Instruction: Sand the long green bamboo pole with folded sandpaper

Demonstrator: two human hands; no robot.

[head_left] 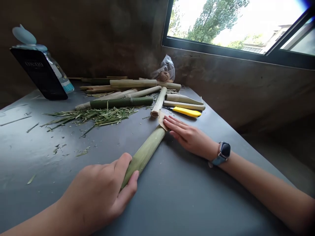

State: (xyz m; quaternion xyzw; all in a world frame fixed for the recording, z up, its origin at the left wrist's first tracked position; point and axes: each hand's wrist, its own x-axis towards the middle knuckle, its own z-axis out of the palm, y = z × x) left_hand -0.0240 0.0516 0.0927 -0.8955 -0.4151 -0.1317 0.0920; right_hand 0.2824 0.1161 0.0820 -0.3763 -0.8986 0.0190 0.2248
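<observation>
A peeled pale-green bamboo tube (147, 150) slants away from me over the grey table. Its near end is wrapped by my left hand (103, 186), thumb on the right side. At the far end, a tan piece of sandpaper (162, 120) lies folded over the bamboo. My right hand (184, 132), wearing a watch (224, 149) on the wrist, pinches the sandpaper against the tube with fingers stretched and thumb below. Just beyond the sandpaper lies a short hollow bamboo piece (159, 102). A yellow utility knife (187, 111) rests a little past my right fingers.
Several bamboo lengths, one dark green (120, 103), lie across the back. Green shavings (105, 116) are heaped before them. A phone (39, 73) leans on a clear bottle (57, 72) at left. Twine (164, 76) sits by a plastic bag (168, 64). The table's edge runs along the right.
</observation>
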